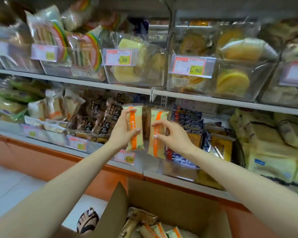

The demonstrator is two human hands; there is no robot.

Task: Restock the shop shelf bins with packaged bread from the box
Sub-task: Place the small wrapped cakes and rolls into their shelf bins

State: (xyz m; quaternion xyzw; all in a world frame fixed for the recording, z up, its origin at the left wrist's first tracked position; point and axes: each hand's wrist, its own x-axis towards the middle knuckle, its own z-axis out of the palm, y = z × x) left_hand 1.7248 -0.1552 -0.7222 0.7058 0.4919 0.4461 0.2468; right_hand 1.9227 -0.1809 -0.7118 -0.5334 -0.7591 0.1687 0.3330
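Note:
Two bread packs with orange stripes stand upright at the lower shelf's middle bin. My left hand (123, 130) grips the left pack (136, 129) between thumb and fingers. My right hand (172, 134) pinches the right pack (157, 134) with curled fingers. Below me sits the open cardboard box (170, 200), with several more orange-striped packs (155, 229) lying in its bottom.
Dark brown packs (100, 121) fill the bin to the left, blue and orange packs (193, 127) the bin to the right. Clear bins with round breads (230, 79) line the upper shelf. Price tags (126, 158) hang on the shelf edge. A sandalled foot (87, 220) stands beside the box.

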